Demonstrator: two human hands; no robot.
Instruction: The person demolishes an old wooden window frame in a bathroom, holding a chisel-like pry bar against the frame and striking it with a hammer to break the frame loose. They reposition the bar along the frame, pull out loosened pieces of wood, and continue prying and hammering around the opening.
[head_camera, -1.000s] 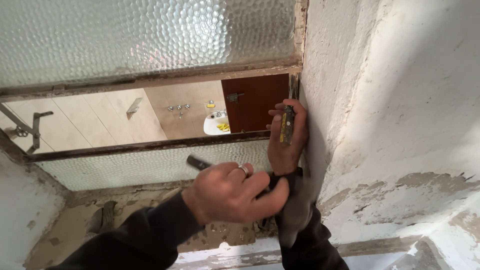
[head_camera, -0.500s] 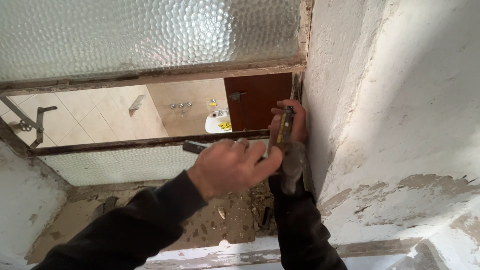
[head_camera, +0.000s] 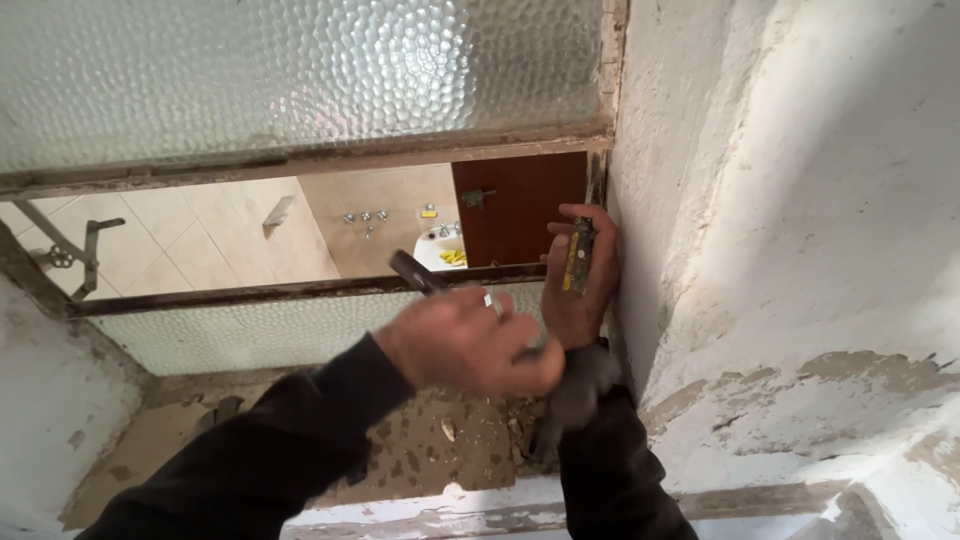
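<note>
Chisel (head_camera: 578, 257) stays gripped in the right hand (head_camera: 580, 275) at centre frame; the left hand (head_camera: 468, 340), fist closed round a hammer (head_camera: 420, 273), has swung down-left, blurred mid-stroke.

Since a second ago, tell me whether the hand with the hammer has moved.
Yes. The left hand with the hammer has drawn leftward, away from the chisel against the window frame.

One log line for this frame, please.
left hand: grip on hammer, blurred | right hand: holds chisel at window frame beside wall | debris on sill
</note>
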